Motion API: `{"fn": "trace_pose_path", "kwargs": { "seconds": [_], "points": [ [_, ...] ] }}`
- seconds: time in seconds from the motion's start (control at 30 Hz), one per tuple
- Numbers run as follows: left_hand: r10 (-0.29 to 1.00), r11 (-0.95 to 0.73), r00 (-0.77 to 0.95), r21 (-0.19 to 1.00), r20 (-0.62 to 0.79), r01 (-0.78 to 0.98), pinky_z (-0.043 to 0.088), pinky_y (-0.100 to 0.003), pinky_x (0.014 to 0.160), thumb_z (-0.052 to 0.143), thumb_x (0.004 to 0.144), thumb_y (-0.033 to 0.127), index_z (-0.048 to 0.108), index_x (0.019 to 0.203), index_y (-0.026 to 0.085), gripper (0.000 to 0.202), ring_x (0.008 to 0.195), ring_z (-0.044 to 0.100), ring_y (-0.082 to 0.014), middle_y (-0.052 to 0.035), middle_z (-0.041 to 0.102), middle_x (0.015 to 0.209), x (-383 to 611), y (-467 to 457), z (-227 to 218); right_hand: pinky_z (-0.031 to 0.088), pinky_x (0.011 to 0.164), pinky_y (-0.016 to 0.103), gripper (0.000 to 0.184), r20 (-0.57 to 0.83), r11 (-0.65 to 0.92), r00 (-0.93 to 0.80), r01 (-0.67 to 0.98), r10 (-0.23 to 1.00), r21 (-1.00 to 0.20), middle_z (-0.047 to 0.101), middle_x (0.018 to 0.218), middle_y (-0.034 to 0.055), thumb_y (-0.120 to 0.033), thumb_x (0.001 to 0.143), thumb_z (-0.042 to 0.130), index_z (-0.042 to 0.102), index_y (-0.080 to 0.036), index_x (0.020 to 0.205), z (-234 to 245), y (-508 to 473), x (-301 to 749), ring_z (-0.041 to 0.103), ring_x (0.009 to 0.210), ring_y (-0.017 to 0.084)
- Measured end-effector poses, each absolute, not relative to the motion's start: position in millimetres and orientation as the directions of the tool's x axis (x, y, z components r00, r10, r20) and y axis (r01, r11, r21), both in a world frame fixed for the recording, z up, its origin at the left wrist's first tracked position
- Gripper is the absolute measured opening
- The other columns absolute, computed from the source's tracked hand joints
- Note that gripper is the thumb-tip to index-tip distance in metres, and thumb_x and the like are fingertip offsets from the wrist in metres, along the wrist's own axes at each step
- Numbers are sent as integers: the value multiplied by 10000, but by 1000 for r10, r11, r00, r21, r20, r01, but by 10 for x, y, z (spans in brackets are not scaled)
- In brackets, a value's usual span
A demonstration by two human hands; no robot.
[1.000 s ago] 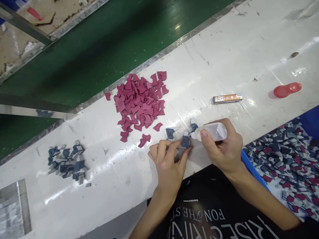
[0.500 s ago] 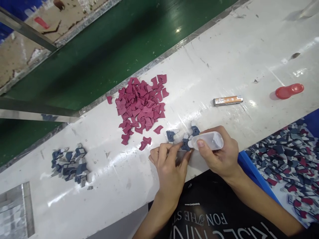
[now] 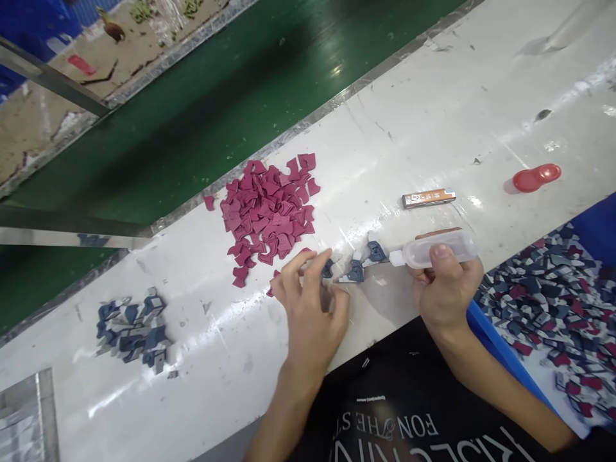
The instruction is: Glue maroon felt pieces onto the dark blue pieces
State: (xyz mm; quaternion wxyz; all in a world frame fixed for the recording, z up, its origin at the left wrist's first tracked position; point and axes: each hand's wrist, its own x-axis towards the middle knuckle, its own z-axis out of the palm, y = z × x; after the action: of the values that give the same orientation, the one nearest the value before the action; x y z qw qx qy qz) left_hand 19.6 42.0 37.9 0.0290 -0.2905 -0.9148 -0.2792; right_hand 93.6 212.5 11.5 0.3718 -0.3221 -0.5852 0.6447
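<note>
Translucent squeeze bottle (image 3: 436,249) clenched in right hand (image 3: 445,285), nozzle just beside three navy pieces (image 3: 356,272) mid-worktop (image 3: 433,128). Left hand (image 3: 310,308) curled at nearest piece, hold unclear. Maroon pile (image 3: 264,212) large, navy heap (image 3: 132,330) at lower left small: little looks done, much left.

The left hand (image 3: 310,308) released the blue piece (image 3: 356,272), and the right hand (image 3: 445,285) pulled the plastic bottle (image 3: 436,249) away.

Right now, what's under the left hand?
Under the left hand, the white bench shows, with a maroon piece poking out by the fingers; whatever lies directly beneath the palm is hidden.
</note>
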Motion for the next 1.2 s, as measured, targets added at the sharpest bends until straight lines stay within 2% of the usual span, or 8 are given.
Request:
{"fn": "trace_pose_path", "kwargs": {
  "seconds": [0.1,0.2,0.37,0.53,0.63,0.77,0.97,1.2],
  "points": [
    [595,655,-792,487,138,577,375,-484,1129,508,992,81,561,1445,308,509,1314,541,-266,-65,629,1424,34,293,395,343,436,301,325,21,-40,-537,-103,843,-994,495,594,-51,-535,970,730,647,-246,846,137,2120,937,425,462,148],
    [616,667,-784,476,81,573,399,-464,1075,539,1017,126,607,1391,326,429,1197,568,-255,-34,695,1263,2,169,394,353,443,287,304,21,-54,-543,-122,839,-991,516,611,-50,-502,983,734,663,-229,873,128,2121,944,438,476,138],
    [593,683,-792,430,147,591,427,-467,999,642,978,182,652,1130,269,176,1073,574,-265,-48,673,1078,108,23,448,369,458,281,300,31,-59,-547,-148,837,-987,503,606,-54,-480,983,747,662,-219,864,91,2134,948,471,493,137],
    [727,579,-679,442,102,685,424,-483,1118,607,978,124,538,1445,295,502,1307,564,-284,-81,651,1442,81,17,486,373,464,299,308,14,-59,-541,-117,841,-991,493,612,-52,-502,970,751,674,-223,865,111,2128,946,458,492,142],
    [772,554,-635,453,34,698,443,-443,1067,630,995,144,543,1448,314,492,1217,562,-267,-32,724,1328,71,23,475,354,446,318,291,-7,-81,-536,-115,844,-990,498,618,-43,-498,959,766,685,-235,863,133,2121,964,444,482,153],
    [776,549,-630,484,6,681,452,-415,980,700,972,197,602,1292,280,345,1073,549,-246,-18,727,1136,137,-17,476,343,439,330,279,15,-71,-555,-133,832,-989,508,612,-38,-504,970,757,685,-258,860,118,2122,998,434,470,163],
    [782,502,-621,539,51,677,447,-425,1035,711,975,203,566,1272,238,333,1205,576,-248,-69,678,1305,233,-49,461,425,478,308,263,94,29,-598,-116,796,-993,580,683,-22,-486,978,767,700,-242,905,113,2102,1016,525,540,163],
    [777,508,-628,548,40,664,432,-411,1008,741,967,247,595,1334,236,396,1118,549,-238,-60,648,1208,327,-4,399,451,476,259,252,100,191,-715,49,692,-980,629,728,-13,-425,977,775,645,-240,866,236,2048,1002,571,609,154]
  ]
}}
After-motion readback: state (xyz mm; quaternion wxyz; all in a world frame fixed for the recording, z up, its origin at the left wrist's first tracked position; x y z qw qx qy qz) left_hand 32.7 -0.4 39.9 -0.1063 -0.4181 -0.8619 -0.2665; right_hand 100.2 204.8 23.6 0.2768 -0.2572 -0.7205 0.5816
